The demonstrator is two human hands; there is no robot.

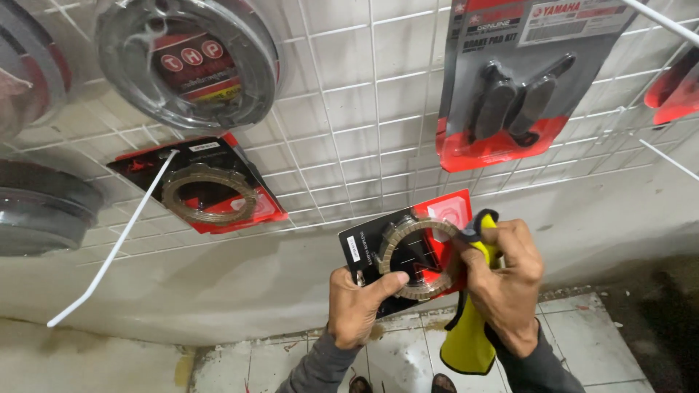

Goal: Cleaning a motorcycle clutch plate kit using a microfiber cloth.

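- Wire grid (349, 109) fills the wall; a brake-pad pack (510, 87) hangs at 1 o'clock.
- Right hand (506, 280) grips a yellow cloth (470, 335) and the pack's right edge.
- Left hand (357, 306) pinches the clutch-plate pack (415, 251), just below centre, at 5 o'clock.

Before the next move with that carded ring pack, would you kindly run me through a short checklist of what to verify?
1. Left hand grips the carded ring pack at its lower corner, thumb on the ring: ok.
2. Right hand is on the pack's right edge: ok.
3. Yellow cloth is pinned under the right hand and hangs loose below: not ok, it may snag.
4. A bare white hook juts from the wire grid, free of packs: ok.
5. Matching pack hangs level on the grid: not ok, tilted.
6. Hanging hole on the held pack: cannot tell.
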